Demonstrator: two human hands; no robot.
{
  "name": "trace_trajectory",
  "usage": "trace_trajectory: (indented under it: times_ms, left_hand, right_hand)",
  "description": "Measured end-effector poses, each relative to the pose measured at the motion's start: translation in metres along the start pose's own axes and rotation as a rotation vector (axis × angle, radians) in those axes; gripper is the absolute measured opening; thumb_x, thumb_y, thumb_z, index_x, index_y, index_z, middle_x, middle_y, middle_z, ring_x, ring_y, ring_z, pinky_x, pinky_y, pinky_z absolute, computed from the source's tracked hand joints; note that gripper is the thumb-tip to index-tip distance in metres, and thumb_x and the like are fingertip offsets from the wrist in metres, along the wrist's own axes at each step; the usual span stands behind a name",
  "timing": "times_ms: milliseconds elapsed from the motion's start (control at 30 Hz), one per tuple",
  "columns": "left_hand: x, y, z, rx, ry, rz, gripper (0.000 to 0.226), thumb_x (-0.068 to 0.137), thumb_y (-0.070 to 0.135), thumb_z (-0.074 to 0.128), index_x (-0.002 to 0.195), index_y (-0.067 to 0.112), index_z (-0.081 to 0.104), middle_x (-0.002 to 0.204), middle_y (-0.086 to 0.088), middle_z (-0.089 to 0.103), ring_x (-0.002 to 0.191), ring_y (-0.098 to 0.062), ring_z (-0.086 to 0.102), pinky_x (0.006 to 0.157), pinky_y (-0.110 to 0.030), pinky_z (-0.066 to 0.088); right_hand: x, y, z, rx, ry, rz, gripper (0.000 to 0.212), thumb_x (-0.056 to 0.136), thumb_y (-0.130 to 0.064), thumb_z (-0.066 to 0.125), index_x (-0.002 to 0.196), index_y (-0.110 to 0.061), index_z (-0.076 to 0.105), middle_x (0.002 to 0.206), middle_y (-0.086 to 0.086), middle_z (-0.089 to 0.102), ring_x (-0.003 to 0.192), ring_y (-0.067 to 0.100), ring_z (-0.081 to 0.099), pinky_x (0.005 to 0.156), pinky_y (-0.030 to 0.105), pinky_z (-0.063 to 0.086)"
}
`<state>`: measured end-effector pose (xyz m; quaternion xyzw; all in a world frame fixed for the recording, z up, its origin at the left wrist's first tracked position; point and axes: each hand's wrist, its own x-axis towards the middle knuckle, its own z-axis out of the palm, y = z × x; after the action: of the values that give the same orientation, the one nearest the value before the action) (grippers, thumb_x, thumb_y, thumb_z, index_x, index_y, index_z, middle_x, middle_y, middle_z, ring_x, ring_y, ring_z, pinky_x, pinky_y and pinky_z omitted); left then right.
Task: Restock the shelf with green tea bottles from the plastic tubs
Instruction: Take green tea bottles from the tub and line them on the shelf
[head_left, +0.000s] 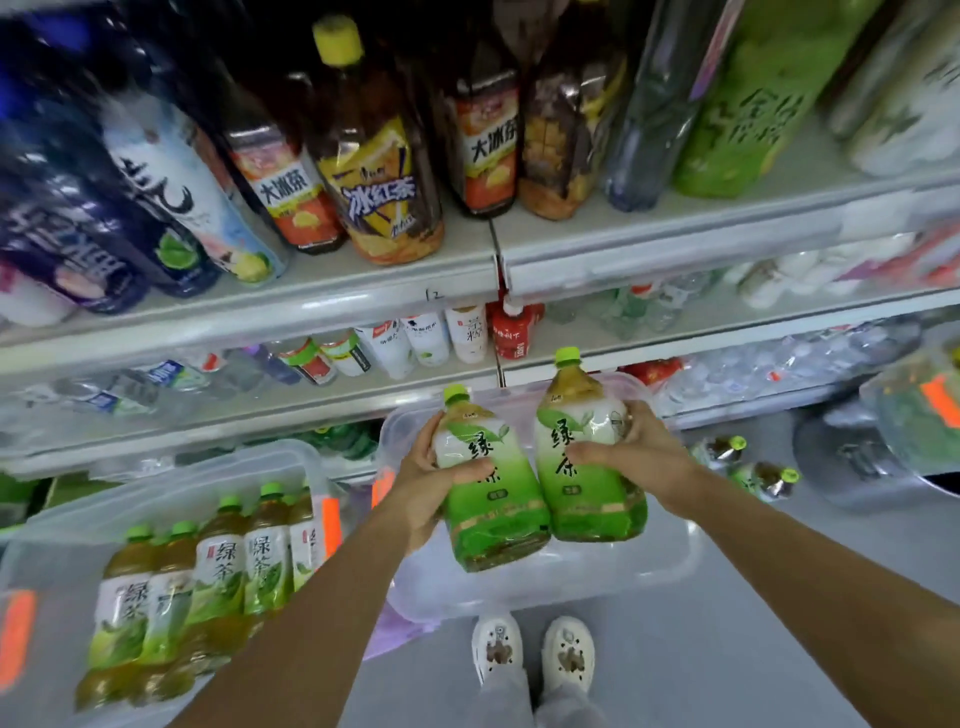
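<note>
My left hand (426, 480) grips a large green tea bottle (485, 499) with a green cap, held upright in front of the shelves. My right hand (641, 454) grips a second green tea bottle (587, 467) beside it; the two bottles touch. Both hang above a clear plastic tub (571, 577) on the floor. To the left stands another clear tub (171, 488) holding several green tea bottles (218, 571). The shelf (675, 234) above carries big drink bottles, among them a large green-labelled bottle (743, 104) at the upper right.
Iced tea bottles (379, 171) and blue-labelled bottles (130, 197) fill the upper shelf. Lower shelves hold small water and drink bottles. Two green tea bottles (748, 465) lie on the grey floor at right, near a grey round object (857, 457). My white shoes (535, 654) stand below.
</note>
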<state>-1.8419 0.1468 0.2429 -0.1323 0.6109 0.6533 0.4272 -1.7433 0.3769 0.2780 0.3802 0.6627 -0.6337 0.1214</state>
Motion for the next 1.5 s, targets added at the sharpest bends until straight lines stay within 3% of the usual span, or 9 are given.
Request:
trace_trajectory:
  times_ms: [133, 333, 467, 700, 833, 1100, 1233, 1400, 1500]
  left_hand:
    - [-0.048, 0.059, 0.012, -0.018, -0.133, 0.052, 0.087, 0.063, -0.001, 0.079, 0.138, 0.032, 0.051, 0.112, -0.013, 0.073, 0.102, -0.035, 0.07, 0.083, -0.048, 0.058]
    - [-0.111, 0.125, 0.037, -0.002, -0.05, 0.152, 0.117, 0.044, 0.057, 0.097, 0.144, 0.026, 0.045, 0.127, -0.013, 0.067, 0.109, -0.036, 0.068, 0.092, -0.059, 0.053]
    - [-0.161, 0.187, 0.056, 0.014, -0.055, 0.4, 0.111, 0.036, 0.056, 0.096, 0.133, 0.026, 0.051, 0.115, -0.008, 0.073, 0.1, -0.031, 0.072, 0.089, -0.056, 0.056]
    - [-0.241, 0.29, 0.082, 0.026, -0.136, 0.748, 0.041, 0.076, 0.028, 0.076, 0.111, 0.015, 0.06, 0.07, 0.003, 0.075, 0.061, -0.013, 0.072, 0.055, -0.032, 0.06]
    - [-0.275, 0.333, 0.083, 0.012, -0.118, 0.928, 0.083, 0.057, 0.042, 0.087, 0.13, 0.02, 0.056, 0.095, -0.007, 0.078, 0.079, -0.025, 0.075, 0.067, -0.042, 0.061]
    - [-0.312, 0.432, 0.086, -0.063, -0.015, 1.192, 0.073, 0.064, 0.045, 0.084, 0.127, 0.016, 0.061, 0.103, -0.013, 0.076, 0.086, -0.031, 0.074, 0.076, -0.05, 0.06]
    - [-0.317, 0.475, 0.085, -0.146, 0.016, 1.24, 0.101, 0.06, 0.055, 0.088, 0.143, 0.016, 0.048, 0.121, -0.014, 0.07, 0.105, -0.036, 0.07, 0.091, -0.059, 0.054]
    - [-0.314, 0.504, 0.085, -0.174, -0.011, 1.23, 0.093, 0.059, 0.059, 0.087, 0.134, 0.014, 0.058, 0.125, -0.017, 0.068, 0.112, -0.04, 0.067, 0.099, -0.063, 0.048]
    - [-0.313, 0.513, 0.088, -0.158, -0.014, 1.211, 0.091, 0.06, 0.061, 0.085, 0.133, 0.014, 0.059, 0.124, -0.017, 0.068, 0.11, -0.04, 0.067, 0.097, -0.063, 0.049]
  right_hand:
    - [-0.042, -0.048, -0.015, 0.197, -0.111, -0.067, 0.086, 0.043, -0.021, 0.092, 0.121, -0.009, 0.057, 0.108, 0.012, 0.073, 0.096, 0.03, 0.072, 0.088, 0.046, 0.056]
    - [-0.104, -0.11, -0.015, 0.415, -0.099, -0.187, 0.051, 0.051, -0.03, 0.088, 0.095, -0.011, 0.073, 0.096, 0.016, 0.074, 0.079, 0.028, 0.073, 0.07, 0.042, 0.06]
    - [-0.139, -0.165, -0.02, 0.423, -0.044, -0.346, 0.076, 0.05, -0.038, 0.086, 0.116, -0.006, 0.065, 0.095, 0.017, 0.074, 0.077, 0.029, 0.073, 0.065, 0.04, 0.059]
    - [-0.214, -0.275, -0.03, 0.437, -0.086, -0.719, 0.04, 0.065, -0.029, 0.068, 0.097, -0.005, 0.066, 0.074, 0.01, 0.074, 0.059, 0.021, 0.071, 0.049, 0.029, 0.056]
    - [-0.241, -0.332, -0.042, 0.356, -0.129, -0.905, 0.054, 0.059, -0.032, 0.078, 0.103, -0.003, 0.066, 0.083, 0.013, 0.075, 0.068, 0.025, 0.073, 0.056, 0.033, 0.058]
    - [-0.284, -0.458, -0.07, 0.339, -0.159, -1.2, 0.034, 0.07, -0.035, 0.07, 0.097, -0.014, 0.069, 0.085, 0.007, 0.076, 0.073, 0.023, 0.073, 0.06, 0.035, 0.059]
    - [-0.297, -0.525, -0.078, 0.307, -0.11, -1.331, 0.047, 0.068, -0.036, 0.078, 0.108, -0.014, 0.066, 0.096, 0.005, 0.076, 0.087, 0.024, 0.074, 0.071, 0.038, 0.059]
    - [-0.282, -0.593, -0.069, 0.343, -0.001, -1.346, 0.087, 0.054, -0.044, 0.09, 0.124, -0.008, 0.053, 0.11, 0.007, 0.07, 0.092, 0.021, 0.073, 0.075, 0.039, 0.06]
    - [-0.262, -0.614, -0.052, 0.284, 0.107, -1.346, 0.068, 0.069, -0.035, 0.086, 0.119, -0.011, 0.047, 0.099, -0.002, 0.062, 0.087, 0.012, 0.066, 0.071, 0.029, 0.056]
